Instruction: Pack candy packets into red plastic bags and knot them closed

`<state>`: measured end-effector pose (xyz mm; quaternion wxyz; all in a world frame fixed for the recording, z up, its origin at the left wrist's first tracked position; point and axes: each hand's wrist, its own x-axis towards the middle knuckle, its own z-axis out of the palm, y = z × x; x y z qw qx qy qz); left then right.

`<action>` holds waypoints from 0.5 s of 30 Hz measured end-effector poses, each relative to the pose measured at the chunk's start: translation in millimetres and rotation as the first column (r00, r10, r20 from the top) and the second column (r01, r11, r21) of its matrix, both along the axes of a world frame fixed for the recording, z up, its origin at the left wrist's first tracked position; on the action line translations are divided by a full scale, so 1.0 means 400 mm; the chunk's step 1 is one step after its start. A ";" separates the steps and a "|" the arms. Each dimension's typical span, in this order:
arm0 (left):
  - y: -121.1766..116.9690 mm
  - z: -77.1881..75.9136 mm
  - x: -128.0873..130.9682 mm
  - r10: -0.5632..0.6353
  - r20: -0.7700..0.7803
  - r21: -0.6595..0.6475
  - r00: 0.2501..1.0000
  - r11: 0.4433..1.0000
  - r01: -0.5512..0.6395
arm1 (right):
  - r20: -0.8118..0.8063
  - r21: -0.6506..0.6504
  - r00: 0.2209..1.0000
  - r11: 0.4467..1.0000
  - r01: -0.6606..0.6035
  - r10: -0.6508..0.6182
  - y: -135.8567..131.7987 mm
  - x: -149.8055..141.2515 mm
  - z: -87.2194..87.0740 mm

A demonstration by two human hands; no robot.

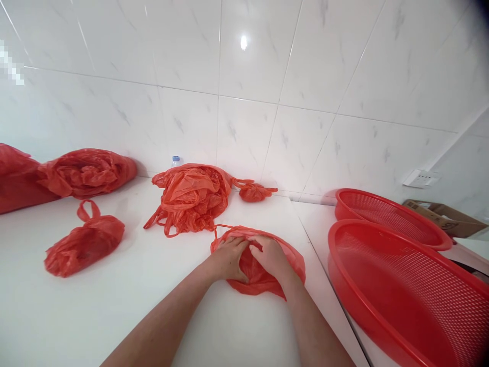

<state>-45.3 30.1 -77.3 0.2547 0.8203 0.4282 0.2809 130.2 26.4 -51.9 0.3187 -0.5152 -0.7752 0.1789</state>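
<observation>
A red plastic bag (294, 257) lies spread on the white table in front of me, its opening facing up between my hands. My left hand (231, 259) is on its left side, with thumb and fingers curved round the plastic. From the right, my right hand (270, 255) grips the bag near its far rim, fingers bent and close to the left fingertips. Dark red folds show inside the opening; I cannot make out whether anything is in there. Just behind sits a crumpled heap of red plastic bags (194, 196), with loose handles trailing.
A filled red bag (86, 244) lies on the white table (153, 300) at left. Larger red bundles (87, 173) and a small knotted bag (255, 192) sit by the tiled wall. A bottle (175, 160) stands behind the heap. Red baskets (382, 285) and a cardboard box (446, 216) are at right.
</observation>
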 end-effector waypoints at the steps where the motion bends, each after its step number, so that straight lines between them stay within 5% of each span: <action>1: 0.005 -0.001 -0.007 0.005 0.008 -0.004 1.000 1.000 -0.005 | 0.000 -0.062 1.000 0.998 0.016 -0.016 0.005 0.013 -0.007; 5: 0.023 0.008 -0.048 0.037 -0.004 0.033 0.999 0.999 -0.037 | 0.001 -0.252 0.992 0.960 0.120 -0.124 0.023 0.070 -0.019; 10: 0.024 0.049 -0.076 0.169 -0.137 0.123 0.976 0.981 -0.152 | -0.067 -0.385 0.997 0.923 0.000 -0.027 0.017 0.087 -0.002; 15: 0.009 0.086 -0.039 0.270 -0.131 0.413 0.954 0.890 -0.195 | -0.031 -0.371 0.992 0.923 0.103 -0.123 0.023 0.075 -0.009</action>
